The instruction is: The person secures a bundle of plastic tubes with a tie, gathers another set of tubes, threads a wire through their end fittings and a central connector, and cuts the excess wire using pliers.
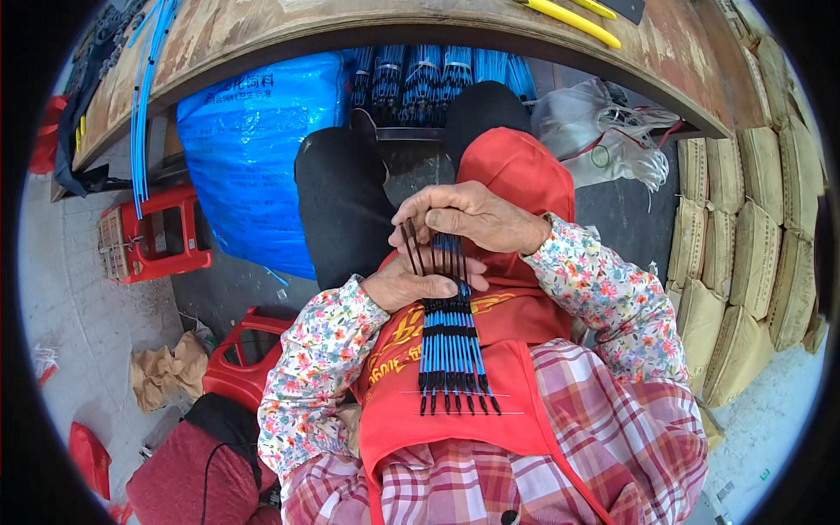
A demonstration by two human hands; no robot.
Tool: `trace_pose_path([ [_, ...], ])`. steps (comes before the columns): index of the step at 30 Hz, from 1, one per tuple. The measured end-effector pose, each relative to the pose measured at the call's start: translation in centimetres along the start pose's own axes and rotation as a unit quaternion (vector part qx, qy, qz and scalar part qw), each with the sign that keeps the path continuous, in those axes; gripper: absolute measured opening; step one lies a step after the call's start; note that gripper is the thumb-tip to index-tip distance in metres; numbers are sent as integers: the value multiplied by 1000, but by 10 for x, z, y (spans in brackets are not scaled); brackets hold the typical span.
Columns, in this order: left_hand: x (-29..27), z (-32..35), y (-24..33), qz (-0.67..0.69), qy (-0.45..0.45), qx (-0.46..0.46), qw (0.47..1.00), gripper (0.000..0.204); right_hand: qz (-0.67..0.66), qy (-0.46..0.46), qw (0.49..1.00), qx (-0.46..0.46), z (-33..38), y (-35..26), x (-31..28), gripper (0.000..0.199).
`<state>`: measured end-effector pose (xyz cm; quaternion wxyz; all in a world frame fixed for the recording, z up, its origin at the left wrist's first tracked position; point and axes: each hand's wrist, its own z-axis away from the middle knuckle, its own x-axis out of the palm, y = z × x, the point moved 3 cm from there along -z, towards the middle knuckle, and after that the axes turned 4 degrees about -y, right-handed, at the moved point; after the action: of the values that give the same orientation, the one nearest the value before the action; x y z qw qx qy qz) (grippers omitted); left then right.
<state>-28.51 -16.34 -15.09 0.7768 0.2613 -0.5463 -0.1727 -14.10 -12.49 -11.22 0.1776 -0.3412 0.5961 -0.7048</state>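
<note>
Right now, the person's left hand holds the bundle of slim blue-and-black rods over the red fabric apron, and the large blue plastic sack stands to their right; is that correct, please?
Not quite: the head view shows the large blue plastic sack on the left, not the right. The left hand does hold the rods over the red apron.

Left hand (409,283): some fingers partly hidden behind black-and-blue rods (451,350). Rods' upper ends partly covered by right hand (484,215); its exact contact unclear. Fine lines (512,412) across rods' lower tips too thin to identify. Counter (350,19), yellow-handled tool (577,24) cut off by top edge. Bundles (423,87) underneath: upper parts hidden behind counter.
</note>
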Motion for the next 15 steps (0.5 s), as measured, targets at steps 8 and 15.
trace_pose_path([
  [8,12,4,3,67,129,111,983,63,-56,30,997,-32,-4,-3,7,26],
  [15,9,8,2,36,104,89,990,60,16,0,999,-44,-15,-3,9,23],
])
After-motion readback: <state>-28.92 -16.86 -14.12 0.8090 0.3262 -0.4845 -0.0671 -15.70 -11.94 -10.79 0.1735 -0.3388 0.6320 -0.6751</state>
